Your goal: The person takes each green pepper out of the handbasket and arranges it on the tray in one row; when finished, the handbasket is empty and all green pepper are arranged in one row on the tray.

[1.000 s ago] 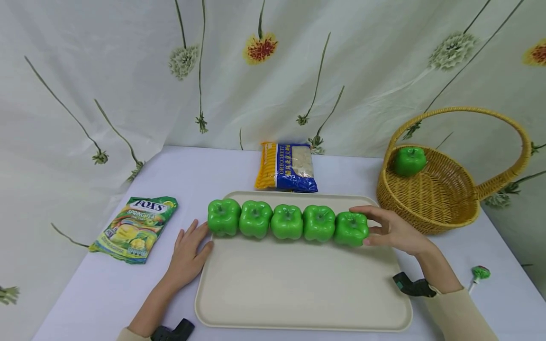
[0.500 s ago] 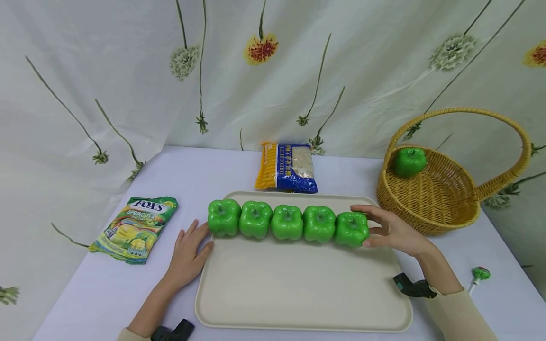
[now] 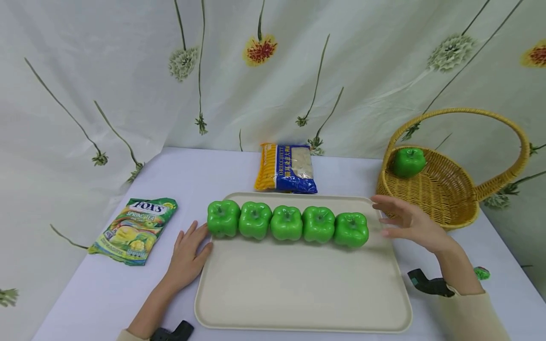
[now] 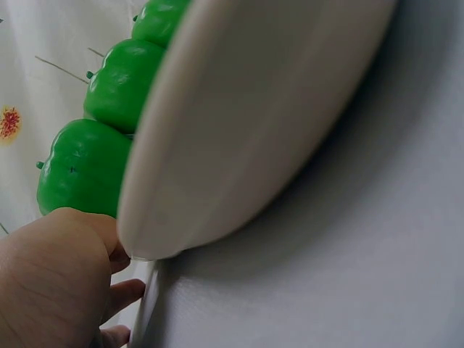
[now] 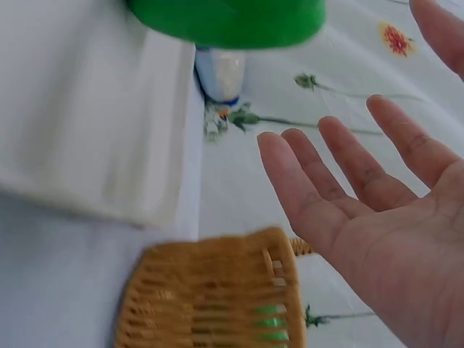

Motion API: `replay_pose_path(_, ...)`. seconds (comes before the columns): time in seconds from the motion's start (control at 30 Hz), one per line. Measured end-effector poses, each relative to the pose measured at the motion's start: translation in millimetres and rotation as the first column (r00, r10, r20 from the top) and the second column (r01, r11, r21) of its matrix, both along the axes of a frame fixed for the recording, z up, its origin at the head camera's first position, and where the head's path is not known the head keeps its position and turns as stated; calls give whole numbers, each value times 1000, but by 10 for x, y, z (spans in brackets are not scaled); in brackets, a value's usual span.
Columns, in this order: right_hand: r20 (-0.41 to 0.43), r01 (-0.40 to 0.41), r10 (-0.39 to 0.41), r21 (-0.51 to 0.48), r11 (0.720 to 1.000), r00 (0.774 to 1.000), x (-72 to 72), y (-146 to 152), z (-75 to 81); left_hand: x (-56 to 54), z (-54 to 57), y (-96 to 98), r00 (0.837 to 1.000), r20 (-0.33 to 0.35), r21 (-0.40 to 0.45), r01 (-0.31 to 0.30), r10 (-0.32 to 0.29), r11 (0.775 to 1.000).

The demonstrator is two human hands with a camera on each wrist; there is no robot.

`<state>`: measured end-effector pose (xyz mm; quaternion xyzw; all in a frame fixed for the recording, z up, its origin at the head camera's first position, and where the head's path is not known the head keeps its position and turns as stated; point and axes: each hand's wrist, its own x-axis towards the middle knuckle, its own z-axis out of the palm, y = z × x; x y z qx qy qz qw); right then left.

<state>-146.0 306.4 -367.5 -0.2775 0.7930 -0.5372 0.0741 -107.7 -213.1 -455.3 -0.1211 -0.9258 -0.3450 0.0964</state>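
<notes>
Several green bell peppers [image 3: 286, 222] stand side by side in a row across the far part of a beige tray [image 3: 303, 289]. My left hand [image 3: 187, 255] rests at the tray's left edge, fingers fairly straight, touching or almost touching the leftmost pepper [image 3: 223, 218]; the left wrist view shows this hand [image 4: 58, 275] beside the tray's rim. My right hand [image 3: 415, 225] hovers over the tray's right edge, apart from the rightmost pepper [image 3: 351, 229], holding nothing. In the right wrist view its fingers [image 5: 355, 163] are spread and relaxed.
A wicker basket [image 3: 431, 199] with a tall handle stands at the back right, one green pepper [image 3: 408, 162] inside. Behind the tray lies a pasta bag [image 3: 286, 168]. At left is a Fox's candy bag [image 3: 134, 230]. A green lollipop [image 3: 482, 273] lies partly hidden by the right arm.
My right hand has let go of the rightmost pepper and moved right, away from it, toward the basket. The left hand and the row of peppers stay in place.
</notes>
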Motion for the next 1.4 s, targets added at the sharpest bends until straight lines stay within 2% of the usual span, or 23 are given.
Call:
replay_pose_path(0.1, -30, 64, -63, 27, 998, 998, -21, 137, 74, 6, 5, 7, 1000, 0, 3, -1, 1, 1000)
replay_pose_path(0.17, -59, 139, -135, 68, 988, 989, -47, 248, 132, 5, 4, 10, 1000, -2, 0, -4, 4, 1000)
replay_pose_path(0.3, -83, 315, -306, 138, 939, 948, -138, 513, 256, -2, -4, 11, 1000, -5, -12, -11, 11, 1000)
replay_pose_path(0.37, -68, 412, -406, 180, 893, 911, -194, 639, 330, -5, -9, 8, 1000, -4, -17, -12, 12, 1000)
replay_pose_path(0.53, 7, 587, -610, 267, 764, 792, -345, 844, 559, -8, -12, -1, 1000, -5, -13, -4, 4, 1000)
replay_pose_path(0.73, 24, 722, -740, 203, 661, 672, -600, 981, 747, -10, -29, -14, 1000, -25, -7, 1, -1, 1000)
replay_pose_path(0.83, 38, 763, -777, 171, 624, 628, -700, 1045, 801, -15, -31, -9, 1000, -28, 0, 1, -1, 1000)
replay_pose_path(0.87, 45, 769, -784, 166, 617, 619, -722, 1063, 815, -17, -30, -6, 1000, -28, 0, 2, -2, 1000)
replay_pose_path(0.93, 85, 768, -780, 136, 625, 620, -749, 1092, 842, -17, -21, -1, 1000, -24, 3, 1, -1, 1000)
replay_pose_path(1.0, 142, 760, -761, 75, 646, 633, -775, 1107, 853, -16, -8, 2, 1000, -22, 4, 0, 0, 1000)
replay_pose_path(1.13, 222, 749, -729, -7, 663, 648, -847, 1088, 805, -15, 8, 1, 1000, -24, 6, 1, -1, 1000)
replay_pose_path(1.4, 182, 753, -767, 153, 641, 616, -1074, 994, 588, -7, -15, -5, 1000, -20, 17, 2, -2, 1000)
